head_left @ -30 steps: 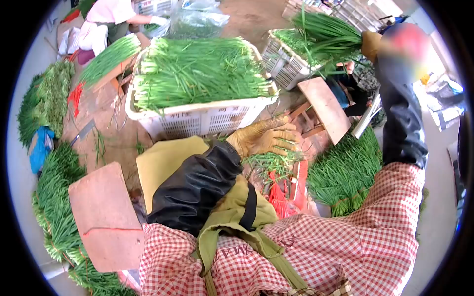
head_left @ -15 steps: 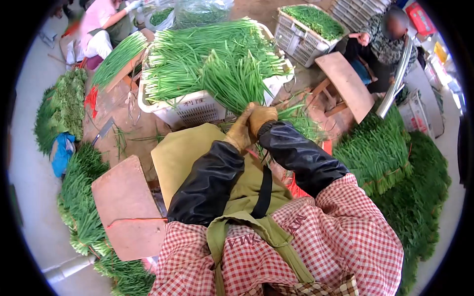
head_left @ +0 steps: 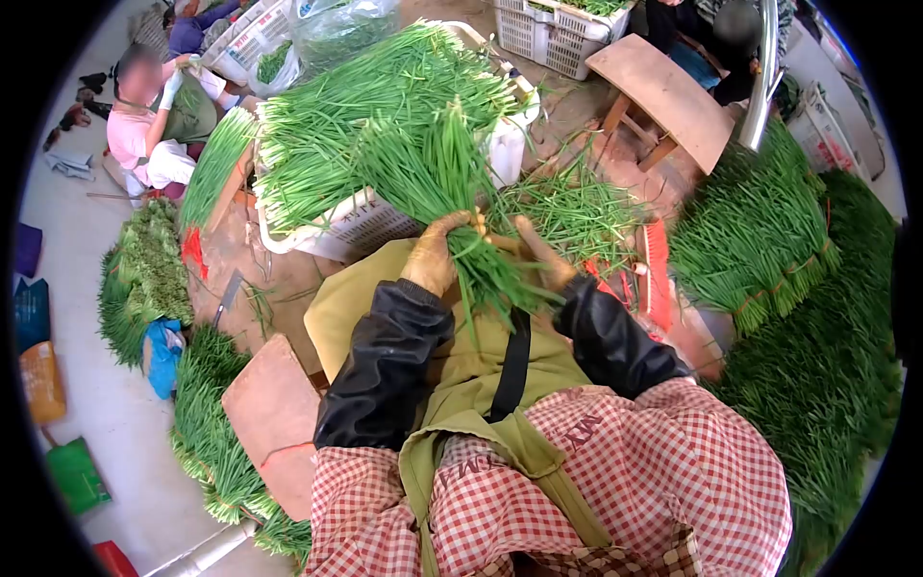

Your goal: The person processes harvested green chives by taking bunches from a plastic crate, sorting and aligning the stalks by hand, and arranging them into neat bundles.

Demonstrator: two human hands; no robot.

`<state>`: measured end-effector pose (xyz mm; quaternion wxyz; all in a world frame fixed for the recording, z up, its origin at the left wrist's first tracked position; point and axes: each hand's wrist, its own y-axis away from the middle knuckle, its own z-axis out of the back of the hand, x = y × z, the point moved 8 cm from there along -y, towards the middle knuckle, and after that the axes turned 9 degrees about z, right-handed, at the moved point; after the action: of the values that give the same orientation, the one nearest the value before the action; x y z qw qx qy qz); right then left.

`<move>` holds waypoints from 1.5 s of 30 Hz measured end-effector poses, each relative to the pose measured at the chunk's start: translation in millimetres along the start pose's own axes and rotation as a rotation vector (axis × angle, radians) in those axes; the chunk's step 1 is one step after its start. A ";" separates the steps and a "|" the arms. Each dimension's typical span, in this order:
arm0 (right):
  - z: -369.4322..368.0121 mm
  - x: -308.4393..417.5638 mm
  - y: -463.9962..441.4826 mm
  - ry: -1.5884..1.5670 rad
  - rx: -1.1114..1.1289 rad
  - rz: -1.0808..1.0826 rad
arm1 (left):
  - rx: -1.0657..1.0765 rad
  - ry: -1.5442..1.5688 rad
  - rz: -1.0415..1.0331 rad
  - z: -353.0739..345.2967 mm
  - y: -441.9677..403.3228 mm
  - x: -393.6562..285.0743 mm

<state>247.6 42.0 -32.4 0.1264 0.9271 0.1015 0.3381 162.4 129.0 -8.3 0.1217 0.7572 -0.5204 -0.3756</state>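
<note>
My gloved left hand (head_left: 437, 252) is wrapped round a bunch of green stalks (head_left: 433, 183) above my lap. The pale ends of the bunch point toward the crate, and its green tips hang toward my apron. At the right side of the bunch is my gloved right hand (head_left: 546, 258), its fingers stretched and apart, the inner ones partly behind the leaves. Beyond the bunch stands a white crate (head_left: 370, 229) heaped with the same stalks. Loose stalks (head_left: 582, 213) lie to the right of my hands.
A wooden stool (head_left: 665, 91) stands at the upper right, another board (head_left: 274, 423) at my left. Large bundles (head_left: 755, 231) lie at right. A knife (head_left: 228, 296) and blue bag (head_left: 163, 358) are at left. A co-worker (head_left: 154, 120) sits upper left, another (head_left: 687, 38) upper right.
The bunch came from the far upper right to between my hands, over the crate's near edge. Most recently my right hand has parted from my left, which keeps hold. The view has shifted.
</note>
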 end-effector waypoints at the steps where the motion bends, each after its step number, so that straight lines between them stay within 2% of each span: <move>1: 13.3 -5.0 -30.7 -0.012 0.003 -0.004 | 0.062 -0.019 0.030 -2.9 -1.3 -3.6; 2: 4.0 -14.4 -67.4 -0.218 0.390 -0.066 | 0.048 -0.112 0.024 -5.8 14.6 -4.4; 3: -21.6 -22.1 -72.3 -0.332 0.605 -0.115 | 0.032 -0.112 0.008 -5.5 39.9 -3.9; 4: -46.1 -29.8 -71.6 -0.427 0.822 -0.177 | -0.059 -0.231 0.081 1.2 78.5 6.0; 5: -27.8 -12.2 -90.6 -0.460 0.383 0.107 | -0.112 -0.371 0.211 5.2 94.9 18.7; 6: 7.2 11.5 -94.3 -0.474 -0.063 0.380 | -0.109 -0.378 0.215 8.0 101.2 21.0; 7: 10.0 22.4 -94.3 -0.477 -0.066 0.388 | -0.119 -0.500 0.229 14.0 108.0 21.0; 9: 20.9 45.2 -81.6 -0.521 -0.223 0.597 | -0.140 -0.604 0.224 30.5 132.8 14.5; 10: 6.3 51.0 -73.4 -0.613 -0.128 0.547 | -0.129 -0.701 0.216 36.1 148.1 8.4; 11: 13.7 51.4 -76.0 -0.614 -0.130 0.540 | -0.118 -0.799 0.217 40.8 161.0 2.8; 12: 19.8 57.1 -85.4 -0.449 -0.069 0.548 | -0.122 -0.794 0.219 46.5 170.0 -3.2; 13: 28.1 57.0 -92.7 -0.284 -0.008 0.554 | -0.189 -0.930 0.227 55.1 177.6 -10.5; 14: 41.1 51.1 -91.1 -0.302 -0.095 0.556 | -0.256 -1.067 0.235 59.6 184.2 -17.1; 15: 46.2 49.2 -93.5 -0.303 -0.096 0.549 | -0.260 -1.062 0.238 58.2 191.1 -19.7; 17: 72.7 43.7 -74.5 -0.070 -0.657 0.332 | -0.236 -1.006 0.243 50.2 200.6 -25.0; 18: 113.2 44.5 -107.0 -0.381 -0.027 0.504 | -0.315 -1.117 0.292 62.4 201.9 -29.1; 19: 150.9 35.3 -111.9 -0.622 0.629 0.424 | -0.315 -1.113 0.293 60.8 205.8 -33.8; 20: 202.9 33.8 -97.7 -0.598 -0.157 0.481 | -0.312 -1.388 0.140 47.1 210.3 -49.8; 21: 248.0 20.0 -41.7 -0.369 -0.938 0.332 | -0.304 -1.658 -0.025 37.1 215.8 -61.4; 23: 270.8 19.0 5.7 -0.251 -1.050 0.332 | -0.323 -1.752 -0.025 57.6 218.7 -61.9; 24: 287.0 7.3 16.8 -0.247 -1.051 0.330 | -0.507 -1.982 -0.212 46.2 223.2 -76.6; 25: 278.5 -12.3 -8.4 -0.396 -0.522 0.242 | -0.702 -2.194 -0.416 28.2 229.9 -87.8; 26: 240.4 -25.1 -6.4 -0.494 -0.243 0.126 | -0.809 -2.288 -0.443 7.0 230.3 -89.5; 27: 199.8 -37.2 3.4 -0.538 0.038 -0.003 | -0.812 -2.282 -0.442 5.8 227.4 -87.0; 28: 116.5 -43.0 19.1 -0.556 0.064 -0.149 | -0.895 -2.387 -0.674 -8.6 231.7 -89.1; 29: 58.9 -49.1 29.6 -0.578 0.218 -0.277 | -0.976 -2.475 -0.919 -22.8 237.6 -87.9; 30: 19.2 -44.9 31.0 -0.474 0.094 -0.208 | -1.055 -2.554 -0.830 -20.8 233.1 -90.0; 31: -20.1 -40.1 34.3 -0.356 -0.032 -0.149 | -1.044 -2.561 -0.835 -19.6 229.8 -89.0; 33: -60.0 -28.3 38.8 -0.330 -0.179 -0.067 | -1.223 -2.711 -0.914 -7.5 226.2 -82.2; 35: -89.4 -51.7 33.1 -0.743 0.581 -0.436 | -1.160 -2.727 -0.847 12.3 219.9 -65.1; 37: -38.1 -24.8 20.0 -0.575 0.374 -0.240 | -1.071 -2.772 -0.354 48.1 214.2 -45.3; 38: 18.4 -3.8 1.7 -0.118 0.165 0.078 | -1.042 -2.707 -0.248 73.9 217.3 -38.4; 39: 73.1 28.2 -8.7 0.357 -0.037 0.375 | -1.053 -2.690 -0.235 88.5 226.2 -29.4; 41: 144.2 44.2 -20.1 -0.131 -0.101 0.329 | -0.969 -2.471 -0.503 102.3 249.2 -9.8; 42: 179.0 52.5 -25.5 -0.368 -0.142 0.314 | -0.977 -2.381 -0.331 126.5 252.9 -2.3; 43: 172.6 61.2 -17.9 -0.266 -0.273 0.304 | -0.991 -2.365 -0.322 129.8 259.8 4.8; 44: 162.5 70.4 -8.4 -0.163 -0.403 0.280 | -1.016 -2.359 -0.210 134.5 264.3 13.6; 45: 95.6 77.2 6.5 0.144 -0.346 0.202 | -1.024 -2.364 -0.106 137.5 266.3 17.5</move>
<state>368.7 41.2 -54.8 0.2416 0.8704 -0.0428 0.4269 -115.6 27.8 42.5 -0.1505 -0.1462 -0.0788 -0.9746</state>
